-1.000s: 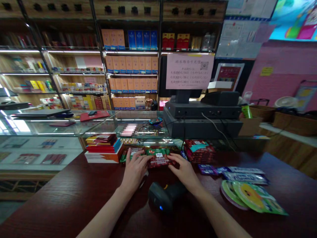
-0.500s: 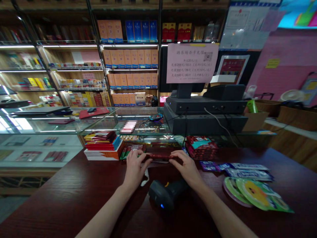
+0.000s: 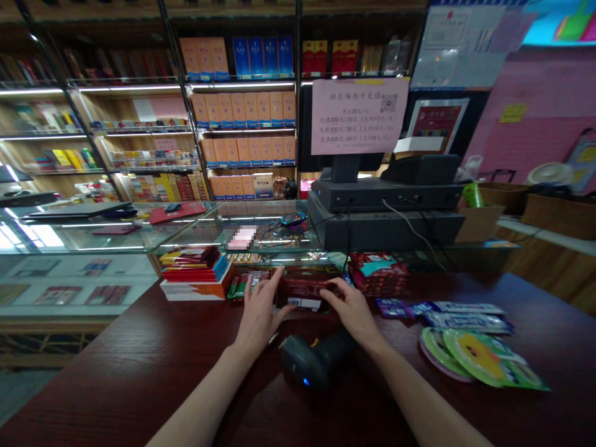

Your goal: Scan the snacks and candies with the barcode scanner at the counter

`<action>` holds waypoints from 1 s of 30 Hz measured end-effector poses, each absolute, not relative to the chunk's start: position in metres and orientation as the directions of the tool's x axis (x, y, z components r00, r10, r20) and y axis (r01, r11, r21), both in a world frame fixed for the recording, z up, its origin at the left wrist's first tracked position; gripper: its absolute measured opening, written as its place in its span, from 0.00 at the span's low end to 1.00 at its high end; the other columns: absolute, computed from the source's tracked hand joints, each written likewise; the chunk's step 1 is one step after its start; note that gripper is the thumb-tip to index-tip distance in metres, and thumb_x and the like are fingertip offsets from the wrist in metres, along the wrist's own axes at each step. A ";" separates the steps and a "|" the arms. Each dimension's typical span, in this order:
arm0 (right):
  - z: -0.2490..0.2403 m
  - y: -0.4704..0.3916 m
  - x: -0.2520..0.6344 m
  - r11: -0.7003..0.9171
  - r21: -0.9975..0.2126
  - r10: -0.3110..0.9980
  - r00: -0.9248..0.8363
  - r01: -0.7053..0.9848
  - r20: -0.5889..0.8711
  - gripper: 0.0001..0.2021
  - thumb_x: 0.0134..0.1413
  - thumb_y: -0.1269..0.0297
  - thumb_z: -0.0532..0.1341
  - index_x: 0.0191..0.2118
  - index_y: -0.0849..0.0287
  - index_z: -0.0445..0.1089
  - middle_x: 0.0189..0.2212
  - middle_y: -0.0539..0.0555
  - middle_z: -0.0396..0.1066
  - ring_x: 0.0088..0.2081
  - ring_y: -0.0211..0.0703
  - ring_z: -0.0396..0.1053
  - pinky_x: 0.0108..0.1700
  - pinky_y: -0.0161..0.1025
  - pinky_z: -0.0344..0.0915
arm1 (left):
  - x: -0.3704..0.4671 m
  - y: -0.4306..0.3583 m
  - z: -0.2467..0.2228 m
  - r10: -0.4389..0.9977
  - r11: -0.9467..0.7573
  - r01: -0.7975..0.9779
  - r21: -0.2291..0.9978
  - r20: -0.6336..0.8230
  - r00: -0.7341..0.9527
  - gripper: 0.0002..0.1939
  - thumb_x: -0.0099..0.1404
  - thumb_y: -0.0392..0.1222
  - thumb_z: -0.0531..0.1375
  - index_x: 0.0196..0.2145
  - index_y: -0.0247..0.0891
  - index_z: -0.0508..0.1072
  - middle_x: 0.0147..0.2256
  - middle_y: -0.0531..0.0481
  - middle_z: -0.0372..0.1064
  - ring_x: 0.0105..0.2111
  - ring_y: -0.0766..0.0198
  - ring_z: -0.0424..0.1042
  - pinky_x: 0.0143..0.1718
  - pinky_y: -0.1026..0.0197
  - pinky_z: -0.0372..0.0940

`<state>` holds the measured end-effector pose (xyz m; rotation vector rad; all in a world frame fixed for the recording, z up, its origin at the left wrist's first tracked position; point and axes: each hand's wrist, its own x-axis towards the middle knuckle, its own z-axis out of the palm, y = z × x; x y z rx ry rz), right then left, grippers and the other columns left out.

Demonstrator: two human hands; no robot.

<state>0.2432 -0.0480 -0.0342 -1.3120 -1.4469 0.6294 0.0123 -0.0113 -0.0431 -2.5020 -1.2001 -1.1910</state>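
Observation:
A flat dark red packet (image 3: 302, 290), with a white barcode label low on its near face, is tilted up above the counter. My right hand (image 3: 349, 310) pinches its right end between thumb and fingers. At the left end, my left hand (image 3: 261, 310) has its fingers spread, the index pointing up and the thumb by the packet's lower corner; contact there is unclear. Nearer me, between my forearms, lies a black barcode scanner (image 3: 307, 363) with a blue light. Just behind my left hand sits a green and brown packet (image 3: 239, 285).
Boxes and packs (image 3: 198, 276) are stacked at left. Right of the hands are piled brown packets (image 3: 379, 276), purple-blue packets (image 3: 465, 320) and round green duck packs (image 3: 484, 360). A glass case (image 3: 223, 217) and a till (image 3: 386, 217) with a paper-covered screen stand behind.
The packet has tipped up, so its face and barcode label now show. My left fingers have spread from their pinch on its left end. My right hand keeps its hold.

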 end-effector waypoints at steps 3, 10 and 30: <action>-0.035 -0.046 0.245 0.272 -0.896 0.927 0.153 0.352 0.342 0.13 0.56 0.53 0.61 0.38 0.56 0.72 0.33 0.52 0.76 0.35 0.46 0.72 0.40 0.40 0.67 | 0.012 -0.012 -0.039 0.561 -0.703 0.707 0.073 0.667 0.489 0.53 0.61 0.47 0.66 0.71 0.47 0.34 0.50 0.46 0.68 0.52 0.51 0.66 0.66 0.34 0.44; -0.032 -0.048 0.240 0.271 -0.910 0.932 0.151 0.314 0.330 0.11 0.56 0.54 0.61 0.38 0.56 0.71 0.33 0.51 0.76 0.35 0.46 0.73 0.38 0.39 0.68 | 0.013 -0.015 -0.037 0.564 -0.636 0.770 -0.054 0.648 0.512 0.56 0.58 0.46 0.69 0.71 0.43 0.37 0.47 0.46 0.67 0.52 0.50 0.65 0.67 0.36 0.44; -0.033 -0.045 0.239 0.285 -0.919 0.926 0.168 0.273 0.337 0.17 0.55 0.54 0.62 0.48 0.56 0.71 0.38 0.54 0.78 0.40 0.48 0.75 0.45 0.44 0.71 | 0.011 -0.019 -0.032 0.540 -0.655 0.755 -0.041 0.674 0.505 0.44 0.53 0.42 0.68 0.64 0.41 0.56 0.60 0.38 0.59 0.63 0.46 0.57 0.69 0.36 0.39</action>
